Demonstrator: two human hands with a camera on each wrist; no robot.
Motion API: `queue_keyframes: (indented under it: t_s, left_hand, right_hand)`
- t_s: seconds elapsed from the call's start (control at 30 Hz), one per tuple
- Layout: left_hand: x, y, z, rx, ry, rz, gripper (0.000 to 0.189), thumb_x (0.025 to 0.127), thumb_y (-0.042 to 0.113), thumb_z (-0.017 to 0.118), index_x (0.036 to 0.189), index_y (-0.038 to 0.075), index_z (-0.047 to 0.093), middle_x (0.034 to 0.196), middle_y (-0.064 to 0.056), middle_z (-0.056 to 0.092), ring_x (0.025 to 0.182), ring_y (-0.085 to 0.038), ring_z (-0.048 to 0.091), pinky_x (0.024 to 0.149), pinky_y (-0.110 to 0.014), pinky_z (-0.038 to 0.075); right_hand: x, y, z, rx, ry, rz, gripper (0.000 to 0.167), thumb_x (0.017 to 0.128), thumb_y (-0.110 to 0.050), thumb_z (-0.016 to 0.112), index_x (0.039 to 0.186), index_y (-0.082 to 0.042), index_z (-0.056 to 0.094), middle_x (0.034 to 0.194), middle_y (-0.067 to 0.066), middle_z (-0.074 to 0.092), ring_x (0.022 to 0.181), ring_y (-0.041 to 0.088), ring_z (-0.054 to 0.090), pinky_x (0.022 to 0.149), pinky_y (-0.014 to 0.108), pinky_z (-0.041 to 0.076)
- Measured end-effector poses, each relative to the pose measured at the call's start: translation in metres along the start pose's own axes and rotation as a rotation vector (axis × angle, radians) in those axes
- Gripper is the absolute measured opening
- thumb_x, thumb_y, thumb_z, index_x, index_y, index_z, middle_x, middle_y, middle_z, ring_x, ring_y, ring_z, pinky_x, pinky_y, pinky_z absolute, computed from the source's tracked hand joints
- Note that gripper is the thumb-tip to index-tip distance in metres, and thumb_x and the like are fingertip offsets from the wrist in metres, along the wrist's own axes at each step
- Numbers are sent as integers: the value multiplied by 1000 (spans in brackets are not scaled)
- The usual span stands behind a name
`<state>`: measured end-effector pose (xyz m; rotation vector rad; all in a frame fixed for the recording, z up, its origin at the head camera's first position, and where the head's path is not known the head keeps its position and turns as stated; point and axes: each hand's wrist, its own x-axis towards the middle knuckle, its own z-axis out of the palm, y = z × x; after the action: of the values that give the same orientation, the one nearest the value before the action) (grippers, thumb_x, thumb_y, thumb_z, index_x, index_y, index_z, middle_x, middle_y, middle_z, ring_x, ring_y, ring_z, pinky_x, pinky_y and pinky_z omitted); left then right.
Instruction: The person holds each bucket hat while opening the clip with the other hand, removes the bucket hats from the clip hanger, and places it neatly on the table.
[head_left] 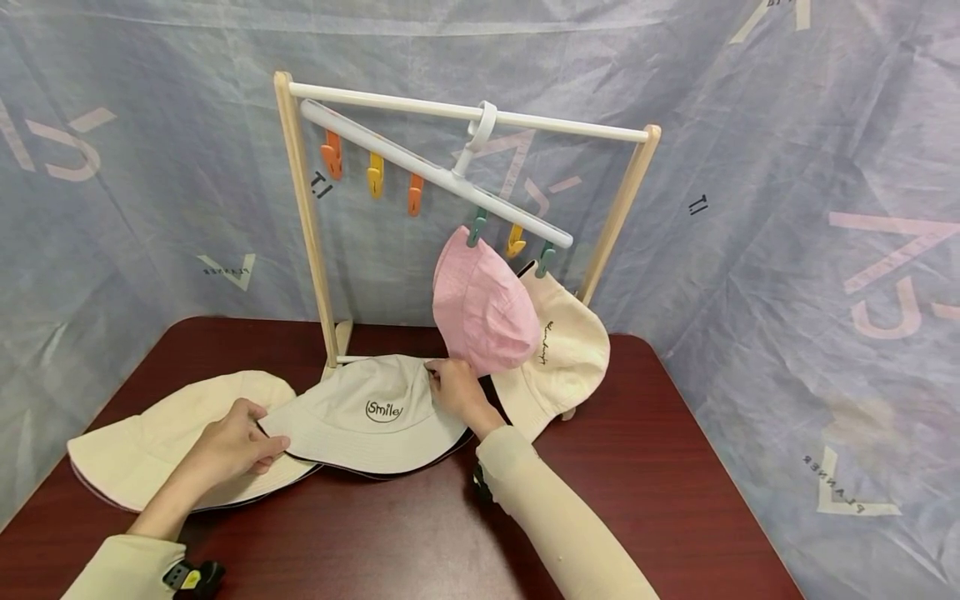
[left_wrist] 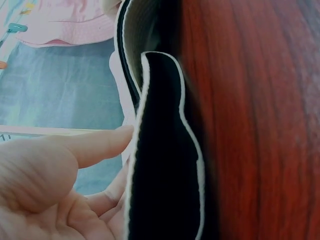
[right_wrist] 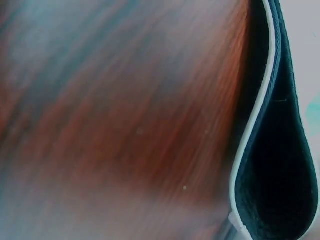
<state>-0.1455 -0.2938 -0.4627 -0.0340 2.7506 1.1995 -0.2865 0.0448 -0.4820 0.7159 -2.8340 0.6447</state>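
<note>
Left hand (head_left: 232, 446) at the left edge of a pale grey-white fabric bucket hat (head_left: 420, 442) with dark "Smile" lettering on its crown; grip pinches the brim between thumb and fingers, dark lining visible in both wrist views. Right hand (head_left: 461, 392) at the hat's upper right side, grip closed on the fabric there, just below the pink hat. The "Smile" hat lies between the hands, above the front of the desk, brim spread sideways; cannot tell whether it touches the surface.

A plain cream fabric bucket hat (head_left: 172, 425) rests flat on the dark red-brown wood-grain desk (head_left: 637, 500), partly covered by the left hand and the "Smile" hat's brim.

Behind stands a rack with pale wooden uprights (head_left: 307, 217) and a white top rod (head_left: 390, 102). A white plastic hanger (head_left: 420, 164) hooks over the rod, tilted, right end lower in the head view. A pink fabric bucket hat (head_left: 487, 308) hangs from one green clip (head_left: 477, 227); a cream bucket hat with dark script (head_left: 573, 350) hangs from another, nearer the hanger's end.
</note>
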Motion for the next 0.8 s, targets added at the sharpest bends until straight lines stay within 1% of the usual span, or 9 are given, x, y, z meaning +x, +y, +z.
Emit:
queue_keyframes:
  t_s: [0.13,0.23,0.37,0.43,0.53,0.6,0.7,0.8]
  left_hand:
    - [0,1,1,8,1,11,71,99,24,76,142,-16,36,83,-3,73,69,-16,73,62,-27,58]
    - [-1,2,0,-3,1,21,71,99,22,76,143,-16,35,84,-4,73,70,-17,72,61,-27,59]
    - [-3,4,-1,-2,-1,48,73,100,20,75,147,-16,32,84,-5,72,70,-18,71,60,-27,59]
    - [-3,6,-2,5,1,62,75,101,20,74,149,-15,29,84,-5,73,70,-18,71,60,-27,59]
    - [-4,8,-5,29,8,79,77,102,22,74,151,-14,27,84,-3,73,69,-17,71,62,-27,57]
    - [-4,10,-8,58,21,91,76,102,24,73,152,-13,28,83,-1,73,69,-16,68,65,-28,54]
    - [-3,12,-12,103,49,115,72,103,28,72,151,-9,34,82,0,72,68,-15,65,68,-28,50]
    - [0,13,-16,130,93,167,64,104,29,71,148,-7,41,87,-1,73,71,-14,65,66,-30,50]
  right_hand:
    - [-2,0,-3,4,-34,16,32,100,-7,72,132,-4,74,108,9,78,105,28,72,95,43,57]
    - [-3,0,-6,18,-60,30,35,100,-10,70,135,-4,72,107,9,77,108,29,70,96,44,57]
    - [-4,-1,-13,58,-85,33,39,99,-10,70,138,-3,70,102,8,77,106,27,69,95,43,57]
    - [-5,-1,-18,85,-95,28,41,99,-10,70,139,-1,68,103,9,78,105,27,69,94,42,58]
    - [-7,-2,-25,110,-89,3,42,98,-10,69,138,1,68,108,12,79,106,26,71,94,42,59]
    - [-8,-3,-33,141,-83,-20,40,98,-9,68,137,2,68,113,16,78,107,28,73,94,43,60]
    - [-9,-7,-46,185,-73,-58,39,99,-8,69,135,4,68,120,21,76,105,31,74,93,43,61]
    - [-11,-12,-61,212,-64,-83,39,99,-9,70,135,4,68,124,20,75,100,29,76,90,41,62]
